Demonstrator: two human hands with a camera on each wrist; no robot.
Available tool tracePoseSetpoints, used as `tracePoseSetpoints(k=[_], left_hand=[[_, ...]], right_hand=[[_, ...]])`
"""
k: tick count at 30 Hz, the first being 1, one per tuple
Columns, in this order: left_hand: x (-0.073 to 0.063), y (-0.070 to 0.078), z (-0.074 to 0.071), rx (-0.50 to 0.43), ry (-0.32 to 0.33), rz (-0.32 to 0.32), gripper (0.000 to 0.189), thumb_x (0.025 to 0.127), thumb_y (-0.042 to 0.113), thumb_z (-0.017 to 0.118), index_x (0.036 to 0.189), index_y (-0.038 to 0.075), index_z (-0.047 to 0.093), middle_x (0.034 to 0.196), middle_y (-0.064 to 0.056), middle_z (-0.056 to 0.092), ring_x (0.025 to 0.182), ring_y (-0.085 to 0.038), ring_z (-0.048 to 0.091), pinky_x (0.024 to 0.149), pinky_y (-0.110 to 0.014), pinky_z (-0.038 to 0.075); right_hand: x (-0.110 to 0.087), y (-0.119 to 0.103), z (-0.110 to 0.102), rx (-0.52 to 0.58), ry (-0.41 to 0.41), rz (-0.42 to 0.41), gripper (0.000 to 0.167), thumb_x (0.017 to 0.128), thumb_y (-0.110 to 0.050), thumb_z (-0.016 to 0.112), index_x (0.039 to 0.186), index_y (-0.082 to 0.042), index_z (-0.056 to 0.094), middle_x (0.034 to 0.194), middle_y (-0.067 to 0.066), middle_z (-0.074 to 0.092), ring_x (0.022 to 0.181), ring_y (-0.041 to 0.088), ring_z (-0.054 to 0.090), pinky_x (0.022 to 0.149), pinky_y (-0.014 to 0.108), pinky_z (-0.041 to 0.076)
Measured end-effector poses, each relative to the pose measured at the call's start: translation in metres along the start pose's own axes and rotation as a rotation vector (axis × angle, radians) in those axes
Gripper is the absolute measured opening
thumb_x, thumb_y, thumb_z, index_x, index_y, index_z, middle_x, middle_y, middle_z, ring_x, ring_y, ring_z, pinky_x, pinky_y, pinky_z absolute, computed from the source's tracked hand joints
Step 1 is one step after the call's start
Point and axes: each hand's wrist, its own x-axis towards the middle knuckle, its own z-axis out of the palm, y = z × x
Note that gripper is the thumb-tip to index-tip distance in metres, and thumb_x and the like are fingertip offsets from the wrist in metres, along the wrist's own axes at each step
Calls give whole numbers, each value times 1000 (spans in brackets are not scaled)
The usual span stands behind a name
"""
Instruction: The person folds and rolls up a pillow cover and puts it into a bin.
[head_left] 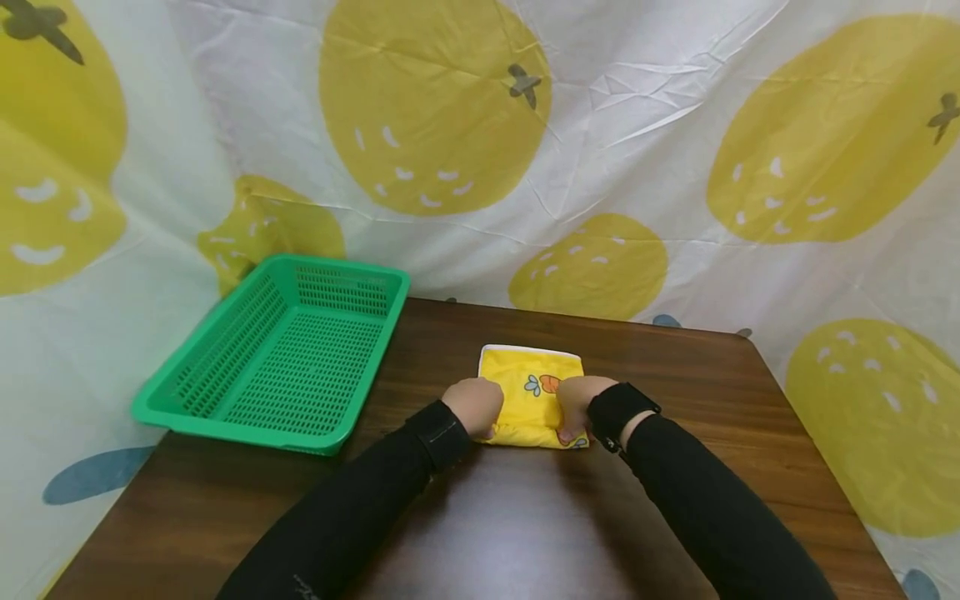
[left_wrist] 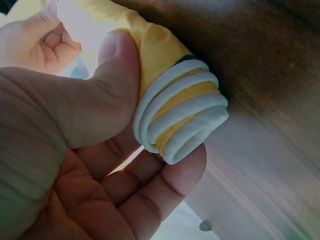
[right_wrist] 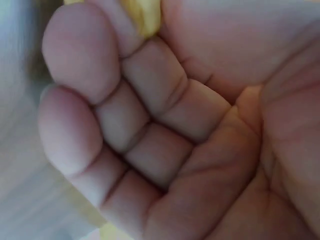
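Observation:
A yellow folded cloth (head_left: pixel 527 410) with a white edge and an orange-and-blue print lies near the middle of the table. My left hand (head_left: pixel 476 406) grips its left side. In the left wrist view, the thumb presses on top of the cloth (left_wrist: pixel 157 47) and fingers are bent beneath it, beside several stacked white-trimmed layers. My right hand (head_left: pixel 580 402) holds the near right corner. Only a bit of the cloth (right_wrist: pixel 148 16) shows at the top of the right wrist view, at the fingertips; the curled fingers fill most of that picture.
A green plastic basket (head_left: pixel 401 312) with slotted walls stands on the table's left side. Brown wooden tabletop (head_left: pixel 697 400) surrounds the cloth. Behind and at the sides hangs a white curtain (head_left: pixel 622 92) printed with yellow fruit.

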Motion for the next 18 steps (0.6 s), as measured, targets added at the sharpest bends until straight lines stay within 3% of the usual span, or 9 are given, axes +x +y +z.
tracePoseSetpoints(k=[2,5,9,11,14,18], left_hand=[[-2,3,-2,2,3,-3,22,84,25,90,87,8,76,76,-2,64,68,-18,53,69,-38,55],[-5,6,-6,-5,-5,-4,22,86,25,88,90,7,77,77,-3,67,68,-18,53,70,-39,57],[-8,7,-10,-10,5,-3,21,87,24,88,92,7,77,79,-4,68,69,-19,54,72,-40,58],[-9,7,-12,-5,19,-5,20,87,23,88,92,7,77,80,-4,69,70,-19,55,73,-40,58],[-12,8,-14,-2,28,-1,19,88,23,87,91,7,76,82,-5,71,71,-19,58,74,-41,60],[-15,8,-11,17,56,22,18,89,22,85,87,8,75,80,-5,71,71,-19,61,73,-41,61]], right_hand=[[11,5,0,-39,0,34,42,79,-39,95,90,-5,72,74,5,59,63,21,57,62,31,46],[30,18,4,-89,14,12,48,77,-46,96,83,-5,73,67,5,61,58,21,58,60,31,46],[33,19,4,-90,18,4,47,76,-45,96,85,-6,71,68,5,60,60,21,58,61,31,45],[27,15,1,-63,23,20,46,77,-42,96,89,-6,69,71,5,59,62,21,57,61,30,45],[2,0,-8,-20,13,44,39,79,-34,96,91,-7,70,72,4,59,63,19,57,61,28,45],[-14,-3,-11,-12,36,8,37,80,-33,95,87,-8,69,68,1,57,59,16,54,59,26,43]])
